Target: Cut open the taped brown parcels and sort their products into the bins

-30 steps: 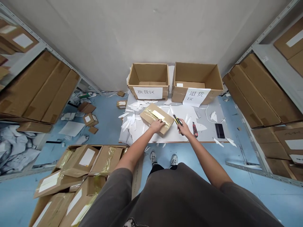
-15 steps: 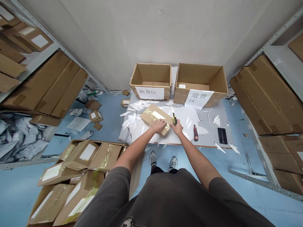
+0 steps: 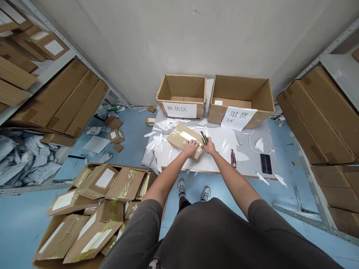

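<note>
A small brown cardboard box (image 3: 177, 137), wrapped in clear yellowish tape and bearing a white label, lies at an angle near the table's front edge. Across its top and near side rests my left hand (image 3: 190, 148), fingers bent over the cardboard and holding it in place. My right hand (image 3: 209, 145) is closed around a black-and-yellow utility knife (image 3: 204, 138) at the box's right end. The knife points up and away from me; whether its blade is out or touches the box, I cannot tell. A red-and-black utility knife (image 3: 233, 158) lies to the right of that hand.
Two open cartons (image 3: 181, 77) (image 3: 241, 79) with handwritten paper signs stand at the table's back. Paper scraps (image 3: 157, 142) litter the tabletop, and a phone (image 3: 266, 163) lies at right. A large carton of taped boxes (image 3: 125, 183) stands at lower left. Shelves flank both sides.
My right hand has moved left with the utility knife, from beside the box to its right end. The knife has tipped in my grip. My left hand stays on the box; the view shifts slightly.
</note>
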### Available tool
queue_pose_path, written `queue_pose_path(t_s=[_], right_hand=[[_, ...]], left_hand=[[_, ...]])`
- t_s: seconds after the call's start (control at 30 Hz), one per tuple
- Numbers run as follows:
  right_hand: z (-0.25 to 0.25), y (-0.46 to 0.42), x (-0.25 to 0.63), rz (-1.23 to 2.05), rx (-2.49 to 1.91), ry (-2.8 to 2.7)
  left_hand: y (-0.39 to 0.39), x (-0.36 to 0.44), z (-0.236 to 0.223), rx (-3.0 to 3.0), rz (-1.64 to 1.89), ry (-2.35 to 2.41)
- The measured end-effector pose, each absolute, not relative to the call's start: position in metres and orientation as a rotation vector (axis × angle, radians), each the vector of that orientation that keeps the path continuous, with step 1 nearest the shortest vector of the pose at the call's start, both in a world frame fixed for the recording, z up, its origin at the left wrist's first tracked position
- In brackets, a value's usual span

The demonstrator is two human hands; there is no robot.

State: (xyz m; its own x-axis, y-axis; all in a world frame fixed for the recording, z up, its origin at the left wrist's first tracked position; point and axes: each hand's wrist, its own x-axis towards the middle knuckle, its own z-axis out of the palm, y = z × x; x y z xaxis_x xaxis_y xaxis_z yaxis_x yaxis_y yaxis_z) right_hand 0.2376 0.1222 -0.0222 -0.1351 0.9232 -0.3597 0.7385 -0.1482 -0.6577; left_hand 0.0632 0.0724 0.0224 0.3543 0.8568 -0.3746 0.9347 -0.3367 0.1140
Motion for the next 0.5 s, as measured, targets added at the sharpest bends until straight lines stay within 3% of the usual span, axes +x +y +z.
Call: queue_pose_path(t_s=[0.27, 0.5], right_hand=[[-0.006, 0.103, 0.292, 1.345, -1.765, -1.958], [0.011, 0.089, 0.316, 1.16, -1.715, -2.435]], left_hand=[[0.072, 0.064, 0.026, 2.267, -0.225, 1.644], [0.061, 0.06, 0.023, 2.315, -0.289, 1.67]])
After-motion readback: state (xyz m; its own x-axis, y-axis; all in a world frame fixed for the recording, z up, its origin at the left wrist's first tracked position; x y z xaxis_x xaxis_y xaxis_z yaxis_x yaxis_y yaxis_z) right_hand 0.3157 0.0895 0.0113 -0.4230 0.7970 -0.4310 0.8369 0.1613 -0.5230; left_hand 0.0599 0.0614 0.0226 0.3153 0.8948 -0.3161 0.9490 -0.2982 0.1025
